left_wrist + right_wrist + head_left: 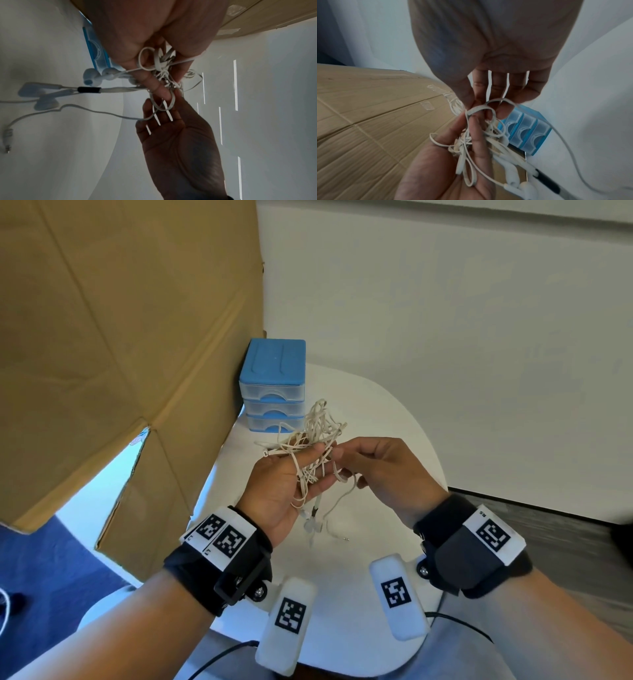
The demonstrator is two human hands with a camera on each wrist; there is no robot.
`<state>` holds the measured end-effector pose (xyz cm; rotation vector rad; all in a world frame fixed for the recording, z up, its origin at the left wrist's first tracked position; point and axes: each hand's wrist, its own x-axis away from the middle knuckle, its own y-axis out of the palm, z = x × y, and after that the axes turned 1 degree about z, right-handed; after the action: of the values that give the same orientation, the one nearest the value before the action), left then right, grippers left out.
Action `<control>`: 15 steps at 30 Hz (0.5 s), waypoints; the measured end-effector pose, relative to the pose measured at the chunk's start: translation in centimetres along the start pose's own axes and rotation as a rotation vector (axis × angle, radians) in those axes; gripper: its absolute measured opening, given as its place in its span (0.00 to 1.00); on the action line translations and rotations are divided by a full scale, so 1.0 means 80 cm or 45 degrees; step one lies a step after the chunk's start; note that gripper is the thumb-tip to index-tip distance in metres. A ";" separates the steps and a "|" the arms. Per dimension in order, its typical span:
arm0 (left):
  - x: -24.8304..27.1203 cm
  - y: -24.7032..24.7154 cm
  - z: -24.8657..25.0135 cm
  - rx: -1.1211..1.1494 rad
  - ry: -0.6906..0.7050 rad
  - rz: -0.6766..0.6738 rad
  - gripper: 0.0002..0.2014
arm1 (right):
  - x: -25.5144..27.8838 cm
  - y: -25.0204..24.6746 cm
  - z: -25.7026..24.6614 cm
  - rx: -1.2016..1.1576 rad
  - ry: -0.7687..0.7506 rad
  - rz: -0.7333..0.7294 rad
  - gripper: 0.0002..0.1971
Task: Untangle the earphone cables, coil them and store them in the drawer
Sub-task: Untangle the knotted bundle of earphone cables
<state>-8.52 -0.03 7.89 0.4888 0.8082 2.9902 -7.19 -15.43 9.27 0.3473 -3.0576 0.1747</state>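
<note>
1. A large cardboard box (pixel 120 354) stands at the far left, its flaps leaning over the edge of the white worktop (pixel 376 419).
2. Just beside the box, at the back of the worktop, sits a small blue drawer unit (pixel 273 385) with three clear drawers stacked one above another. All three are pushed in, and what is inside them cannot be made out.
3. The left hand (pixel 274 491) is held palm up above the worktop, in front of the drawer unit. Its grip is loose: the fingers curl partway around a tangled bundle of white earphone cables (pixel 311 440), which lies across the palm and rises above the fingertips.
4. Several earbuds (pixel 311 525) and a cable section with a black sleeve hang below the left palm, and a loose strand ending in an audio plug (pixel 345 539) trails down to the worktop.
5. The right hand (pixel 383 470) meets the left from the other side. Its grip is narrow: thumb and fingertips pinch a loop of cable at the bundle's near edge, the other fingers relaxed and slightly spread.
</note>
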 end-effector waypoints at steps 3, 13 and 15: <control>0.001 0.000 0.001 0.010 -0.035 0.005 0.09 | -0.001 0.001 -0.002 0.005 -0.024 0.070 0.06; 0.003 0.003 0.000 0.011 0.023 0.061 0.13 | -0.006 -0.001 -0.004 0.424 -0.402 0.360 0.09; 0.004 0.003 0.000 -0.007 0.033 0.065 0.13 | -0.007 -0.003 -0.005 0.490 -0.422 0.327 0.10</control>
<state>-8.81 -0.22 8.06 0.4787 0.8011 3.0503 -6.57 -15.52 9.65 -0.0094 -3.3740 0.8009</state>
